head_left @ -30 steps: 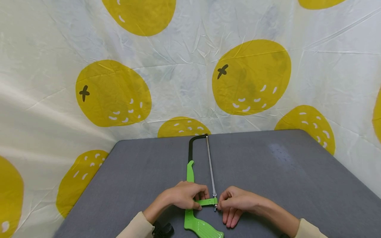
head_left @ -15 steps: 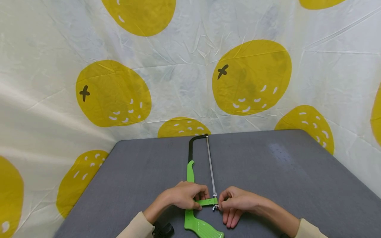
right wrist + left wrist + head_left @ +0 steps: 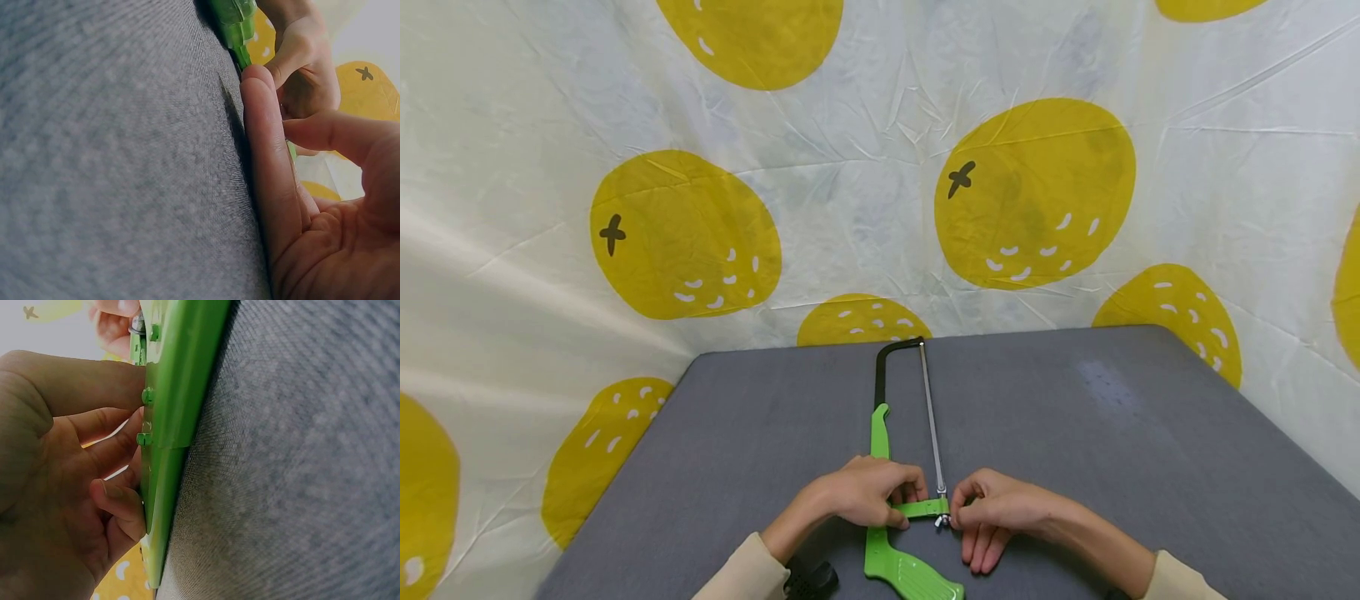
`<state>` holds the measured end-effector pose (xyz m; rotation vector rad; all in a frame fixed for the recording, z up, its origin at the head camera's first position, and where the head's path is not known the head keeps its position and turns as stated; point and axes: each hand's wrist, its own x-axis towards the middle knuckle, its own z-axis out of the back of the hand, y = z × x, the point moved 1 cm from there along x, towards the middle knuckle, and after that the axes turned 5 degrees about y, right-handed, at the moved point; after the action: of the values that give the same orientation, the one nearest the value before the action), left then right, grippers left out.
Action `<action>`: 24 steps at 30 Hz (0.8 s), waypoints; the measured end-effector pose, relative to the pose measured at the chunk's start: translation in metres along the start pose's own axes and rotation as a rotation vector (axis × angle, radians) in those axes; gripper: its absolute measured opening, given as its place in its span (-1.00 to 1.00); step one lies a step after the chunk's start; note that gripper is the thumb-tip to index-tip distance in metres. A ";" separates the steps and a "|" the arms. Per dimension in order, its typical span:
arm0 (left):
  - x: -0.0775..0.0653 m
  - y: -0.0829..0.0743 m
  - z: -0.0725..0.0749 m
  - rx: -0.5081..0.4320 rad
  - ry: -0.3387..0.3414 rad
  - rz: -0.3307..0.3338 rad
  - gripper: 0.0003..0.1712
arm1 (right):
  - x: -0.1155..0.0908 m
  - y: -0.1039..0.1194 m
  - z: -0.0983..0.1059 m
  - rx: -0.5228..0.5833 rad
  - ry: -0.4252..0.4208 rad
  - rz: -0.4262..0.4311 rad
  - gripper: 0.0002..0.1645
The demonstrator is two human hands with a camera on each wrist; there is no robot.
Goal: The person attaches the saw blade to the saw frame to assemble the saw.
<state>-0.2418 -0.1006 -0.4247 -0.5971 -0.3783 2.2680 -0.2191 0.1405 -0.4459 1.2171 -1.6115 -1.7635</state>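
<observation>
A hacksaw with a green body, green grip and black front bow lies flat on the grey table. Its silver blade runs along the right side to a short green arm. At that arm's end sits a small silver wing nut. My left hand holds the saw's body where the arm branches off, thumb and fingers against the green frame in the left wrist view. My right hand pinches at the wing nut with thumb and index finger, other fingers resting on the cloth.
The grey cloth-covered table reaches back to a white curtain printed with yellow fruit. Part of a black device shows under the left wrist. Beige sleeves cover both forearms.
The wing nut has turned: its wing pointed toward me one second ago and slants to the left now. The hands and the hacksaw have stayed in place.
</observation>
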 end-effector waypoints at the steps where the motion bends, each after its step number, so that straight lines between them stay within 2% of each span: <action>1: 0.000 0.000 0.000 0.000 0.000 -0.001 -0.67 | 0.000 0.000 0.000 0.001 0.002 0.000 -0.85; 24: 0.001 -0.001 -0.001 0.006 0.000 0.002 -0.68 | 0.000 -0.002 -0.001 0.000 -0.014 -0.002 -0.90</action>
<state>-0.2412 -0.0996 -0.4254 -0.5942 -0.3717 2.2700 -0.2181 0.1407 -0.4477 1.2088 -1.6183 -1.7771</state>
